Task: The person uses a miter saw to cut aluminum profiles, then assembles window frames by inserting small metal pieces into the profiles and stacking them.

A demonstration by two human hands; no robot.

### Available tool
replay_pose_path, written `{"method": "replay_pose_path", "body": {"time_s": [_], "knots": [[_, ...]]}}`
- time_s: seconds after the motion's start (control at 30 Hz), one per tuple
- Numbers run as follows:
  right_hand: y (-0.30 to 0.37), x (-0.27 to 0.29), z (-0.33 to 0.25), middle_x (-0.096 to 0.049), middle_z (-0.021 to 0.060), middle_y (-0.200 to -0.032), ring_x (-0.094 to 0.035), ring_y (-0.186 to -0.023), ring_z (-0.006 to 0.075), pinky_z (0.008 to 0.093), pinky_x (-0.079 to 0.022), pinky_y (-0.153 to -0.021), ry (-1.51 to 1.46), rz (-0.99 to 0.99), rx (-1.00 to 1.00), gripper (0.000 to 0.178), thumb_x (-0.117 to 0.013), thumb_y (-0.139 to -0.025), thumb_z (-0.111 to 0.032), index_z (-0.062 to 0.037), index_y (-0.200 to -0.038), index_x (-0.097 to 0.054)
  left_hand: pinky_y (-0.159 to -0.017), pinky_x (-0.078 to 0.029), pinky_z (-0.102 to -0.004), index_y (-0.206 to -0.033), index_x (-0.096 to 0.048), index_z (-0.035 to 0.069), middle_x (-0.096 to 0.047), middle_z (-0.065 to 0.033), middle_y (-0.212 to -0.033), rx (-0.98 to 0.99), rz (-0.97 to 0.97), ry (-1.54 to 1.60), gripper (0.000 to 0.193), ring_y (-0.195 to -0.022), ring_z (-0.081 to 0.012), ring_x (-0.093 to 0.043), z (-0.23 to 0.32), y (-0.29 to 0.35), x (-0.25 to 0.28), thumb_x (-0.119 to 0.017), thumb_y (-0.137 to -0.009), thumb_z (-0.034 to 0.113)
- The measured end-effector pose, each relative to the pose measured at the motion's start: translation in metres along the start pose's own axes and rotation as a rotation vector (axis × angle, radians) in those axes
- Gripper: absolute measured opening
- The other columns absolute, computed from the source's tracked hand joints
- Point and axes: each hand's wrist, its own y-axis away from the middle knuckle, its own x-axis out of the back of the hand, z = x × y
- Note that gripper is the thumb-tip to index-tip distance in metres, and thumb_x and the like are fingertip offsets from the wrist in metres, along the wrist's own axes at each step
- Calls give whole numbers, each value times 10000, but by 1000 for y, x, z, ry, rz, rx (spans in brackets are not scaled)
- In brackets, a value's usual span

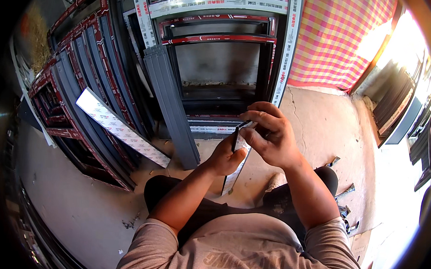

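Note:
In front of my belly I hold a narrow profile strip (230,182), dark along its edge and covered with white printed film on its face. It slants upward and away from me. My left hand (223,158) is closed around its upper part, thumb over the white face. At the strip's top end, my right hand (273,137) pinches the dark tip between thumb and bent fingers. The fingers partly hide that end, so its detail cannot be made out.
Dark panels (171,99) and a white-filmed strip (124,130) lean beside stacked frames (91,57) at the left. A large frame with white-taped edges (287,46) stands ahead. A checked pink-yellow cloth (337,39) hangs at right. Dark scraps (346,192) lie on the floor.

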Motion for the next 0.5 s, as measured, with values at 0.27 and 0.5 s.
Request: {"method": "replay_pose_path", "body": {"time_s": [0.27,0.5], "knots": [[-13,-8,-5,-663,144,-1161,-692,-975,260,357,-577,-832,-28,0,-101,278,-811,-828,-132,-24,-1083,-778,-1106,-458,-433,-1465,-478,-10,-607,-161,-1364,56,-8,42,508,-1283,-287,-587,-11,2,7,-538,-1004,197],[-16,-18,-5,-638,157,-1126,-698,-937,251,345,-583,-811,-37,59,-155,275,-740,-800,-112,-8,-1052,-775,-1170,-411,-437,-1543,-417,-14,-548,-210,-1478,-60,31,-63,589,-1391,-330,-533,-5,-2,10,-514,-1015,229]]}}
